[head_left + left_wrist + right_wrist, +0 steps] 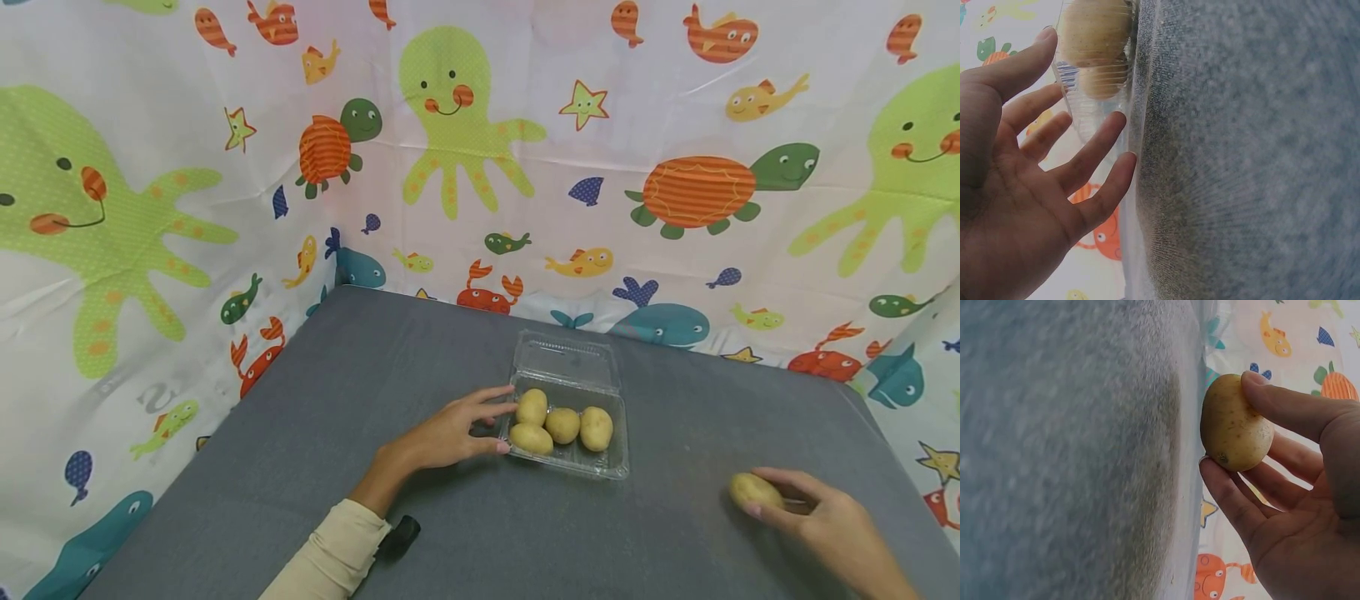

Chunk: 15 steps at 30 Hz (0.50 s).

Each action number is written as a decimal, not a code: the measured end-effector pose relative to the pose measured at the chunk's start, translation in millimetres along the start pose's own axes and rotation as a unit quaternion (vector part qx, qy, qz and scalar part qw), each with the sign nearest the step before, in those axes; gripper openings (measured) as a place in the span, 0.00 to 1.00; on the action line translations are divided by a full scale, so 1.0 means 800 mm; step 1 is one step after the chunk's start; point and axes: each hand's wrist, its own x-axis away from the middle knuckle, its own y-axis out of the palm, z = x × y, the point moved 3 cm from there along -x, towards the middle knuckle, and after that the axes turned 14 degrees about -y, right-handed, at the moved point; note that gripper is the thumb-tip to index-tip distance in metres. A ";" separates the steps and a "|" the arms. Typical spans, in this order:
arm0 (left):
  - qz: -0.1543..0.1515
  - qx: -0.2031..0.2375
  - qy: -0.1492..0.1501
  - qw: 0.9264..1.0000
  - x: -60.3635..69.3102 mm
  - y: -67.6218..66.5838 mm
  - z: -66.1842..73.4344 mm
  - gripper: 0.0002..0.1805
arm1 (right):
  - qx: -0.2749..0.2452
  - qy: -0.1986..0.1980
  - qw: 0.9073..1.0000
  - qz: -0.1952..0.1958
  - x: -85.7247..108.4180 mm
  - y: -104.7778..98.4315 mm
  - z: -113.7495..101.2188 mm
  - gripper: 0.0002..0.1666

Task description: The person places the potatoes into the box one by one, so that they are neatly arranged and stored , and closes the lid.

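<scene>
A clear plastic clamshell container (611, 468) rests on the table with its lid (566, 362) folded back on the far side. Several potatoes (562, 425) lie inside it, mostly toward its left half. My left hand (450, 429) is at the container's left side, thumb and fingers spread and relaxed, with fingertips touching or very near the rim. Off to the right, my right hand (832, 521) pinches a single potato (1235, 425) between thumb and fingers, low over the table. The right wrist view shows this potato's smooth, yellowish skin with small dark spots.
A dark grey cloth covers the table (285, 475). White curtains (510, 83) printed with sea animals hang along the back and both sides. A black device (400, 537) sits at the left wrist beside a beige sleeve (330, 554).
</scene>
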 end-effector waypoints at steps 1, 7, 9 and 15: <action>0.000 -0.002 0.001 1.000 0.000 0.000 0.000 0.36 | -0.001 -0.003 1.000 0.007 0.000 0.000 -0.002 0.49; 0.001 -0.006 0.004 1.000 0.001 0.000 0.001 0.36 | -0.015 -0.026 0.999 0.031 -0.004 -0.002 -0.016 0.48; 0.000 -0.004 0.003 1.000 0.001 -0.001 0.001 0.36 | -0.022 -0.029 0.999 0.029 -0.006 -0.003 -0.020 0.48; 0.000 -0.006 0.010 1.000 0.002 -0.001 0.003 0.36 | -0.032 -0.037 0.998 0.037 -0.009 -0.004 -0.033 0.48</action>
